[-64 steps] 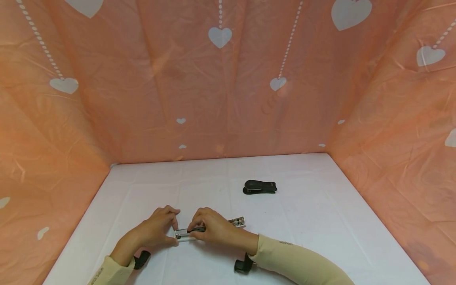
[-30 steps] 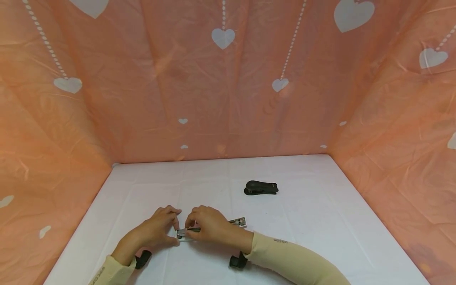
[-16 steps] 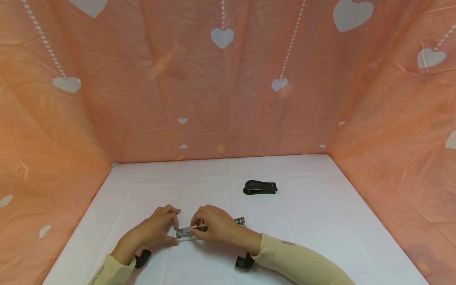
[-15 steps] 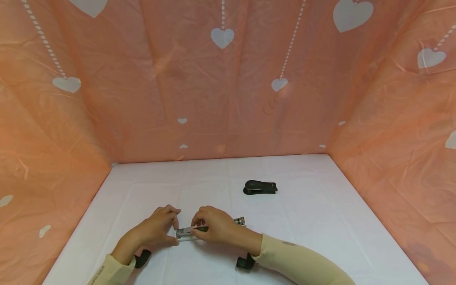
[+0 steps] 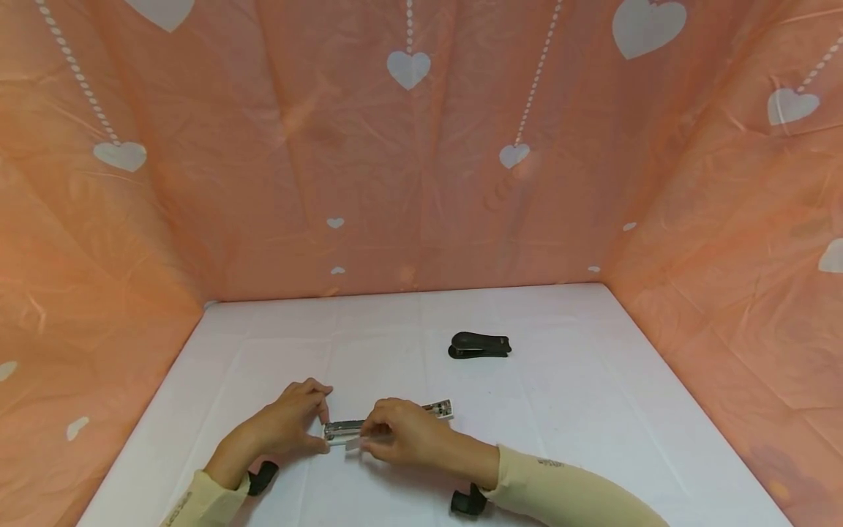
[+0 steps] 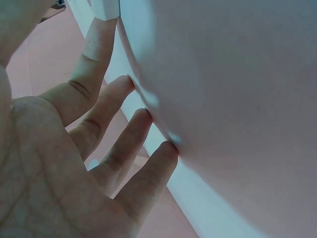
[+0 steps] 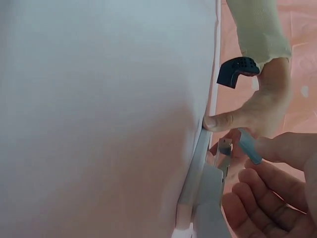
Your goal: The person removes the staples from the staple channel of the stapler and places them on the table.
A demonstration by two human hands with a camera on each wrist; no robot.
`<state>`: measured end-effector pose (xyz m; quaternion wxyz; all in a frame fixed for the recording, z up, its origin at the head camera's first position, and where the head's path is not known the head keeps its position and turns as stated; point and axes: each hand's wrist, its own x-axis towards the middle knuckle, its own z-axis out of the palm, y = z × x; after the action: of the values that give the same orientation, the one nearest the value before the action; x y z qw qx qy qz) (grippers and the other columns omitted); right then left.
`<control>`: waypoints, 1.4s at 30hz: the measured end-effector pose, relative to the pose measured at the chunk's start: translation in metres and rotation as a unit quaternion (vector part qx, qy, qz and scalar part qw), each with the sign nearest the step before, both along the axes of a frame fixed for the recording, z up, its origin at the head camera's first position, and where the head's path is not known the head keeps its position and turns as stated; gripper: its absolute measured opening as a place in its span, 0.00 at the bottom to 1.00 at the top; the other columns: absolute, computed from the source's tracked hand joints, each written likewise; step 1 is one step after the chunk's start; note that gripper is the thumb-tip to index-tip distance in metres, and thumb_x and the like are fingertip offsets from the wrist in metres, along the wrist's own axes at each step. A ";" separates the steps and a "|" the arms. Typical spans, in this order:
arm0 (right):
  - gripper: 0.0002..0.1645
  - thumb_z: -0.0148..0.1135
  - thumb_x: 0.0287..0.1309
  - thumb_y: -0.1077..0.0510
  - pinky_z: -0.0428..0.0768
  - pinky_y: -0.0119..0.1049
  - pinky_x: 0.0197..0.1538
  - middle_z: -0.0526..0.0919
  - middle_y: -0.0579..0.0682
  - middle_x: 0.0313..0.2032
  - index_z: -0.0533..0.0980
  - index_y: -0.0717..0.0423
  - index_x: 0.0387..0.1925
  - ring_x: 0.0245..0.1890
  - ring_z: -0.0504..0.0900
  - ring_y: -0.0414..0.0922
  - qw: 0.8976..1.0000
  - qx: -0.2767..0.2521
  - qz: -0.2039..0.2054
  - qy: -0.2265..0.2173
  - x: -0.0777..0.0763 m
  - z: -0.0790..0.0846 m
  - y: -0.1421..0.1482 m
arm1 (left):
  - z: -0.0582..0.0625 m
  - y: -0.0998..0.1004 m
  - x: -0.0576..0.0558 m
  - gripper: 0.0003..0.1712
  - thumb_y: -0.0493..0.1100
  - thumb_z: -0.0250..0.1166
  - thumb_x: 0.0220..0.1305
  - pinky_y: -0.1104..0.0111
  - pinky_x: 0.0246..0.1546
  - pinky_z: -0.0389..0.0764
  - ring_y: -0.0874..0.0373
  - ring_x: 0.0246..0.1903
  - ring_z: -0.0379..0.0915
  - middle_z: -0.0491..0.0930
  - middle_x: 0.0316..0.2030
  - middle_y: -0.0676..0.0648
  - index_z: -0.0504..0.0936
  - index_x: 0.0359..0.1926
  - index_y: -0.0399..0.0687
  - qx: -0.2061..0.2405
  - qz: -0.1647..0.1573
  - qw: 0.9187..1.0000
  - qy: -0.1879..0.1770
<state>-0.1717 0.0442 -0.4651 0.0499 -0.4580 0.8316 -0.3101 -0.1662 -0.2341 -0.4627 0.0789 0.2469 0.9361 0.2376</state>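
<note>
A white stapler (image 5: 342, 440), swung wide with its metal magazine (image 5: 347, 426) exposed, lies on the table. My left hand (image 5: 288, 423) holds its left end between thumb and index finger. In the left wrist view the index fingertip touches a white end of the stapler (image 6: 105, 9), and the other fingertips rest on the table. Pinched between thumb and index finger of my right hand (image 5: 411, 437) is a short grey staple strip (image 7: 249, 146), just on the near side of the magazine. My right hand covers the stapler's middle in the head view.
Farther back on the white table (image 5: 316, 329) lies a black stapler (image 5: 480, 345). Orange curtains (image 5: 408, 183) with heart prints enclose the back and both sides. Black wrist cameras (image 5: 469, 501) sit under my forearms.
My right hand has moved a little right and toward me, and the grey strip in its fingers now shows beside the magazine. My left hand and the black stapler stay in place.
</note>
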 end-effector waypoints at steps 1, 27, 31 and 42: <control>0.08 0.75 0.68 0.56 0.75 0.17 0.45 0.85 0.39 0.38 0.89 0.53 0.46 0.37 0.76 0.25 1.000 0.002 0.002 0.000 0.001 0.000 0.000 | 0.000 0.000 0.000 0.23 0.50 0.87 0.49 0.37 0.60 0.76 0.33 0.64 0.69 0.76 0.65 0.40 0.78 0.34 0.61 0.001 -0.001 1.000 0.000; 0.07 0.78 0.62 0.46 0.66 0.21 0.44 0.82 0.33 0.37 0.89 0.40 0.40 0.39 0.75 0.31 0.978 0.111 0.008 0.174 0.008 -0.008 -0.002 | 0.000 0.000 0.001 0.23 0.50 0.87 0.50 0.39 0.60 0.76 0.33 0.65 0.69 0.76 0.66 0.40 0.78 0.34 0.60 0.008 -0.002 1.000 -0.003; 0.06 0.78 0.62 0.45 0.65 0.21 0.43 0.79 0.34 0.37 0.90 0.37 0.39 0.37 0.72 0.31 0.972 0.133 -0.001 0.193 0.010 -0.006 -0.001 | 0.001 0.001 0.001 0.23 0.50 0.87 0.49 0.40 0.60 0.76 0.34 0.65 0.69 0.77 0.65 0.40 0.78 0.34 0.61 0.005 0.000 1.000 0.001; 0.06 0.78 0.61 0.45 0.64 0.23 0.41 0.75 0.35 0.37 0.90 0.35 0.39 0.37 0.69 0.33 0.959 0.167 -0.001 0.229 0.011 -0.008 0.000 | 0.001 0.001 0.001 0.24 0.50 0.88 0.48 0.41 0.60 0.76 0.35 0.64 0.70 0.77 0.65 0.41 0.78 0.34 0.61 -0.001 0.002 1.000 0.007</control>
<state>-0.1606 0.0438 -0.4734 -0.0666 -0.5012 0.8611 -0.0534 -0.1652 -0.2332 -0.4619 0.0723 0.2465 0.9374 0.2352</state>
